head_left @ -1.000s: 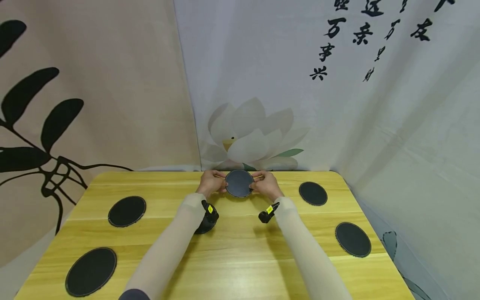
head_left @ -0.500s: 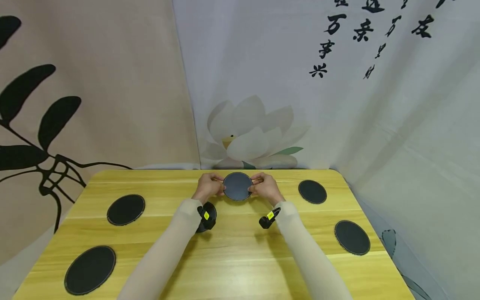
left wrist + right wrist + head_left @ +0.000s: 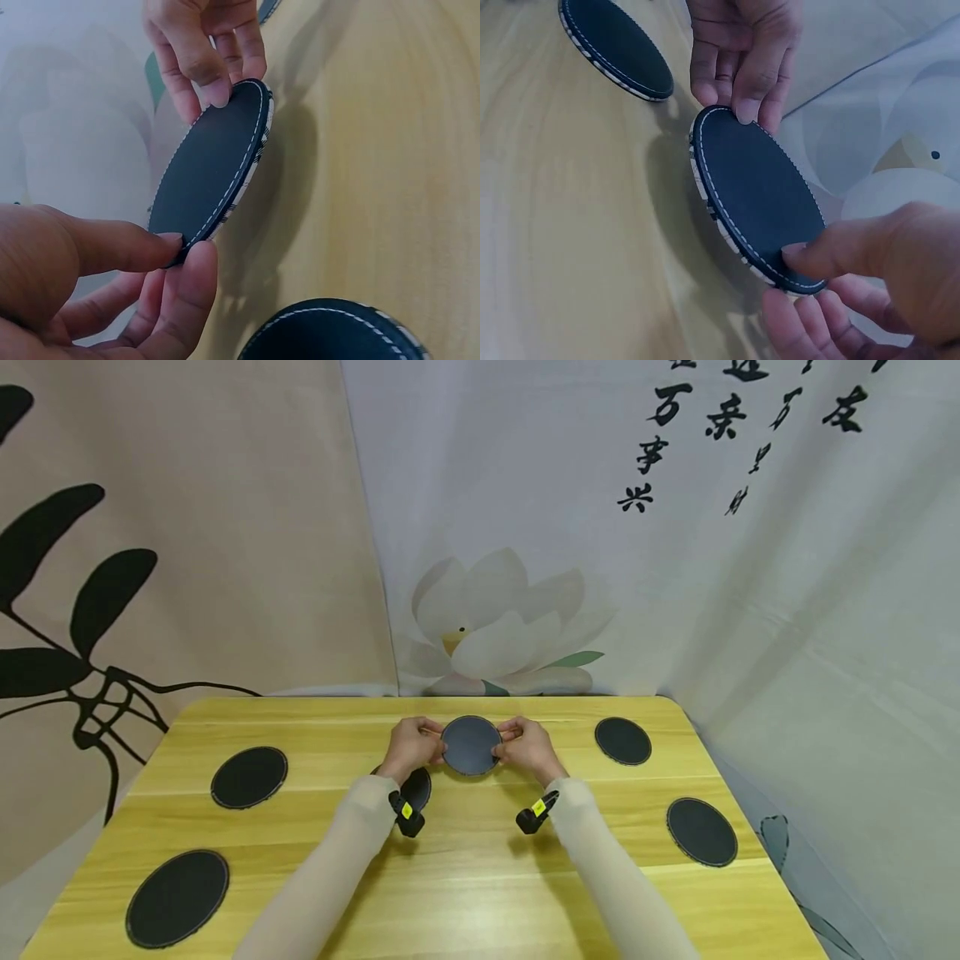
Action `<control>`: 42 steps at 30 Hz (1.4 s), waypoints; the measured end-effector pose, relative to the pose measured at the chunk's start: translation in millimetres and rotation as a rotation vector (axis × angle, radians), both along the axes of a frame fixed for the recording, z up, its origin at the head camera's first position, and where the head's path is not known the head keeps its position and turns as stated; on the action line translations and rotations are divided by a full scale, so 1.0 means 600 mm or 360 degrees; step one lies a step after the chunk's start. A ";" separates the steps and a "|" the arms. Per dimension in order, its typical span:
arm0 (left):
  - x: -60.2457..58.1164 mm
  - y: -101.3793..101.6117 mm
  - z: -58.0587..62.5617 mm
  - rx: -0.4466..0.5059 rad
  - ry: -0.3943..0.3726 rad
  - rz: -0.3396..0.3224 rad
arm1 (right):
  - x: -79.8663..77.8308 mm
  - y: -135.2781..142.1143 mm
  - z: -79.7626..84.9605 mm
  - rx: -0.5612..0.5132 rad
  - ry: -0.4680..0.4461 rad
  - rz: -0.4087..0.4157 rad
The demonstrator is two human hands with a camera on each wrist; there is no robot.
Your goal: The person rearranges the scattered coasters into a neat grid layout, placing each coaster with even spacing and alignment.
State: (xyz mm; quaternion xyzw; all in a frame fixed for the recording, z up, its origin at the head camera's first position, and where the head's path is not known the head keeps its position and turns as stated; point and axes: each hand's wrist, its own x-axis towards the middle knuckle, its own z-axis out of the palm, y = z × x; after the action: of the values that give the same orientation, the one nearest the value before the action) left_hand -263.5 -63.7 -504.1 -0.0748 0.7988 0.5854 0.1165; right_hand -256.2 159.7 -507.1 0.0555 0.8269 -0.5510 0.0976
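Observation:
Between both hands is a round black coaster [image 3: 471, 747] with white edge stitching and a patterned rim, held above the table at its far middle. My left hand [image 3: 412, 745] pinches its left edge, thumb on top and fingers beneath. On the opposite edge, my right hand [image 3: 529, 748] pinches it the same way. In the left wrist view the coaster [image 3: 214, 165] is tilted, its shadow falling on the wood. The right wrist view shows the right thumb pressed on the coaster's black face [image 3: 757, 187]. Another coaster [image 3: 416, 788] lies partly hidden beneath my left wrist.
Two black coasters, one farther [image 3: 249, 777] and one nearer [image 3: 177, 898], lie on the table's left side. Two more, far [image 3: 623, 741] and near [image 3: 702, 832], lie on the right. A printed curtain [image 3: 525, 485] hangs right behind the wooden table's [image 3: 480, 877] far edge.
Both hands have drawn the held coaster slightly toward me and a little left, away from the table's far edge. Their pinch on it stays the same. The head view has shifted slightly.

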 end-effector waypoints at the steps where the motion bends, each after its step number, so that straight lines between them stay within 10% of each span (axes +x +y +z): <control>1: 0.003 0.000 0.000 -0.0009 0.0000 -0.0001 | 0.001 -0.001 -0.002 0.0008 0.0003 -0.0001; 42: 0.077 0.003 -0.005 -0.0359 0.0093 -0.0113 | 0.067 -0.022 -0.018 0.0406 0.0061 0.0086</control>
State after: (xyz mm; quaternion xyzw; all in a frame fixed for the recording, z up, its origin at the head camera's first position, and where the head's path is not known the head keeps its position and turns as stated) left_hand -217.1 -61.7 -506.8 -0.0420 0.8649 0.4892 0.1048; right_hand -215.9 146.6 -517.9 0.0345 0.8931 -0.4396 0.0889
